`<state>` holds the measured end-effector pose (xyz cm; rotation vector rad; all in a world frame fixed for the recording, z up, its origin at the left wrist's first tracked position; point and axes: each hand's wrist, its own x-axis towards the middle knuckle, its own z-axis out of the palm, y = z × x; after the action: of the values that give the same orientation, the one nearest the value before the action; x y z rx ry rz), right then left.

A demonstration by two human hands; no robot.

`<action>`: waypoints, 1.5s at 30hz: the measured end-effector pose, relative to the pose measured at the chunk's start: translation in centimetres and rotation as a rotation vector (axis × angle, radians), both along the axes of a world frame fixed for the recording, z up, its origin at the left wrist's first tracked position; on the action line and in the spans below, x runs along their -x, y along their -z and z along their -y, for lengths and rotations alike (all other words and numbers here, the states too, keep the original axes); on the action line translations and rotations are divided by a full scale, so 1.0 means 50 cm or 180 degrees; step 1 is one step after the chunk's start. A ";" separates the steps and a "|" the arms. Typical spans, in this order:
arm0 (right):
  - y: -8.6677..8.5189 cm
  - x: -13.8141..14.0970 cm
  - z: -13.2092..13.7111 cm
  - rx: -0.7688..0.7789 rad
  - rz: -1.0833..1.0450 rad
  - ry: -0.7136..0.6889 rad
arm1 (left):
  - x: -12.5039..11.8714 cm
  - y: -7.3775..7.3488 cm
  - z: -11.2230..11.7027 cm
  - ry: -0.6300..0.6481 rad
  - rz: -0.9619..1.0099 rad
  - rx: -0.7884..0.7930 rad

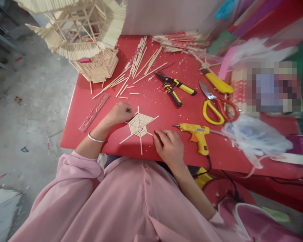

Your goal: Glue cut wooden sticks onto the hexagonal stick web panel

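Note:
A six-armed web of thin wooden sticks (144, 121) lies on the red table in front of me, its rings of short sticks filling the middle and the spokes poking out. My left hand (119, 112), a silver bangle on its wrist, is at the upper left of the web, fingers curled and pinched on a spoke. On the opposite side, my right hand (169, 144) has its thumb and fingertips closed at the tip of the right-hand spoke. To the right of that hand lies a yellow glue gun (198, 132), nozzle pointing left.
A pagoda-like stick model (98, 64) stands at the back left. Loose sticks (141, 62) and a clear ruler (94, 112) lie nearby. Pliers (173, 85), scissors (213, 101), a yellow-handled knife (218, 82) and a plastic bag (257, 136) lie to the right.

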<state>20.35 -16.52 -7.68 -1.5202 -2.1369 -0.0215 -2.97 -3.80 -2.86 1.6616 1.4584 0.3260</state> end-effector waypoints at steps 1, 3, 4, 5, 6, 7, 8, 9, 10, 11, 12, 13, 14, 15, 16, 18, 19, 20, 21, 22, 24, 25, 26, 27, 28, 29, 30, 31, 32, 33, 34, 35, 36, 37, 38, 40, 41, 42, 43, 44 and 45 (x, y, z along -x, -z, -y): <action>0.000 -0.002 0.001 -0.0019 -0.0003 -0.0008 | 0.001 0.002 0.000 0.0006 0.0033 0.0034; 0.000 -0.005 0.001 -0.0065 0.0001 -0.0019 | 0.003 0.007 -0.001 0.0025 0.0065 0.0066; -0.001 -0.005 0.002 -0.0074 0.0008 -0.0018 | 0.004 0.009 -0.001 0.0042 0.0073 0.0064; -0.001 -0.005 0.001 -0.0058 0.0016 -0.0014 | 0.005 0.010 -0.001 0.0059 0.0086 0.0054; -0.001 -0.004 0.001 -0.0021 0.0020 -0.0013 | 0.006 0.010 0.000 0.0072 0.0105 0.0040; -0.001 -0.003 0.001 0.0023 0.0023 -0.0011 | 0.006 0.010 0.001 0.0092 0.0117 0.0032; -0.001 -0.003 0.000 0.0052 0.0024 -0.0012 | 0.007 0.009 0.001 0.0111 0.0113 0.0023; -0.001 -0.002 0.000 0.0053 0.0024 -0.0018 | 0.007 0.008 0.002 0.0135 0.0094 0.0009; -0.001 -0.002 0.000 0.0030 0.0024 -0.0026 | 0.007 0.006 0.002 0.0164 0.0058 -0.0013; 0.000 -0.002 0.000 -0.0001 0.0026 -0.0032 | 0.008 0.004 0.003 0.0195 0.0009 -0.0037; 0.000 -0.002 0.000 -0.0025 0.0026 -0.0037 | 0.008 0.002 0.003 0.0229 -0.0043 -0.0056; 0.001 -0.003 0.000 -0.0026 0.0027 -0.0035 | 0.009 0.000 0.003 0.0264 -0.0084 -0.0068; 0.001 -0.003 0.001 -0.0004 0.0028 -0.0031 | 0.009 -0.002 0.003 0.0296 -0.0112 -0.0070; 0.002 -0.004 0.001 0.0032 0.0029 -0.0022 | 0.009 -0.003 0.003 0.0322 -0.0135 -0.0065; 0.002 -0.004 0.001 0.0064 0.0031 -0.0015 | 0.009 -0.004 0.002 0.0340 -0.0153 -0.0064; 0.003 -0.004 0.001 0.0069 0.0030 -0.0014 | 0.009 -0.006 0.002 0.0378 -0.0187 -0.0072; 0.003 -0.004 0.001 0.0052 0.0022 -0.0022 | 0.009 -0.006 0.002 0.0390 -0.0216 -0.0082; 0.003 -0.005 0.001 0.0038 0.0010 -0.0033 | 0.009 -0.006 0.002 0.0397 -0.0251 -0.0096; 0.002 -0.005 0.001 0.0044 -0.0005 -0.0042 | 0.008 -0.006 0.002 0.0399 -0.0289 -0.0113; 0.002 -0.005 0.001 0.0068 -0.0020 -0.0049 | 0.008 -0.005 0.002 0.0399 -0.0327 -0.0130; 0.001 -0.005 0.001 0.0148 -0.0042 -0.0046 | 0.009 -0.004 0.002 0.0404 -0.0370 -0.0167; 0.000 -0.005 0.001 0.0181 -0.0046 -0.0042 | 0.010 -0.002 0.002 0.0418 -0.0362 -0.0183; 0.000 -0.004 0.002 0.0198 -0.0046 -0.0039 | 0.011 -0.001 0.002 0.0439 -0.0337 -0.0192; -0.001 -0.004 0.002 0.0207 -0.0039 -0.0040 | 0.012 0.000 0.001 0.0460 -0.0301 -0.0194; -0.001 -0.004 0.002 0.0204 -0.0027 -0.0047 | 0.013 0.001 0.001 0.0475 -0.0263 -0.0186; -0.002 -0.003 0.002 0.0199 -0.0005 -0.0058 | 0.015 0.001 0.000 0.0486 -0.0226 -0.0170; -0.003 -0.003 0.002 0.0184 0.0021 -0.0073 | 0.016 0.002 0.000 0.0494 -0.0193 -0.0146; -0.004 -0.002 0.001 0.0157 0.0042 -0.0086 | 0.017 0.002 0.000 0.0497 -0.0165 -0.0119; -0.004 -0.002 0.001 0.0119 0.0056 -0.0095 | 0.018 0.002 0.000 0.0492 -0.0140 -0.0093; -0.004 -0.001 0.001 0.0088 0.0063 -0.0103 | 0.018 0.002 0.000 0.0483 -0.0116 -0.0069; -0.004 -0.001 0.001 0.0073 0.0059 -0.0107 | 0.018 0.001 0.000 0.0475 -0.0090 -0.0047; -0.004 -0.001 0.001 0.0081 0.0047 -0.0107 | 0.018 0.001 0.000 0.0462 -0.0065 -0.0031; -0.004 -0.001 0.001 0.0107 0.0033 -0.0104 | 0.018 0.001 0.001 0.0445 -0.0042 -0.0019; -0.004 -0.001 0.001 0.0141 0.0022 -0.0100 | 0.018 0.001 0.001 0.0425 -0.0022 -0.0011; -0.003 -0.002 0.001 0.0173 0.0015 -0.0094 | 0.017 0.001 0.002 0.0407 -0.0005 -0.0006; -0.002 -0.003 0.002 0.0199 0.0005 -0.0092 | 0.017 0.003 0.002 0.0362 0.0022 -0.0008; -0.002 -0.004 0.002 0.0206 0.0010 -0.0107 | 0.017 0.004 0.003 0.0341 0.0037 -0.0009; -0.001 -0.005 0.002 0.0220 0.0015 -0.0134 | 0.017 0.007 0.003 0.0323 0.0057 -0.0005; -0.001 -0.006 0.002 0.0241 0.0018 -0.0170 | 0.018 0.009 0.004 0.0305 0.0083 0.0002; -0.001 -0.006 0.003 0.0267 0.0022 -0.0212 | 0.018 0.012 0.005 0.0287 0.0114 0.0008; -0.001 -0.007 0.003 0.0284 0.0028 -0.0252 | 0.018 0.016 0.006 0.0266 0.0145 0.0011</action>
<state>20.70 -16.66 -7.63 -1.4855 -2.2301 0.0961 -3.86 -4.08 -3.64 1.6963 1.3513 0.3129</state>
